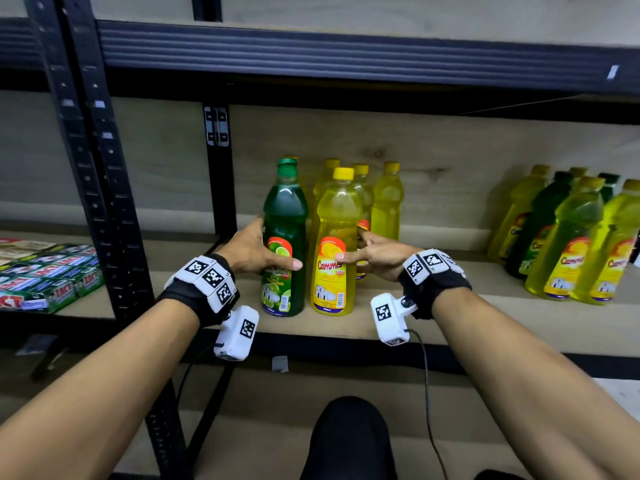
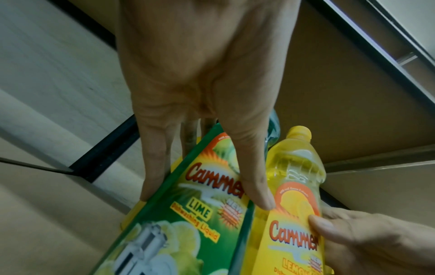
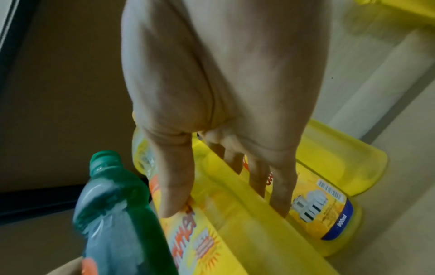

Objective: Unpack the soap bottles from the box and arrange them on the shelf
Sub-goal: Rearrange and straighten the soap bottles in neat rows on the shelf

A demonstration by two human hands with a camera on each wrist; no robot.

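A green lime soap bottle (image 1: 285,216) and a yellow lemon soap bottle (image 1: 337,216) stand upright side by side near the front of the wooden shelf (image 1: 450,306). My left hand (image 1: 256,252) grips the green bottle (image 2: 188,223), thumb on the front label and fingers behind. My right hand (image 1: 374,254) grips the yellow bottle (image 3: 235,232) the same way, from its right side. In the left wrist view my left hand (image 2: 207,130) lies over the lime label. In the right wrist view the fingers of my right hand (image 3: 223,148) reach between the held bottle and another yellow bottle (image 3: 324,204) behind it.
Several yellow bottles (image 1: 388,202) stand behind the two held ones. A group of green and yellow bottles (image 1: 568,237) fills the shelf's right end. Boxed soap bars (image 1: 45,271) lie on the neighbouring shelf, past a black upright (image 1: 97,168). A dark shelf beam (image 1: 346,53) runs overhead.
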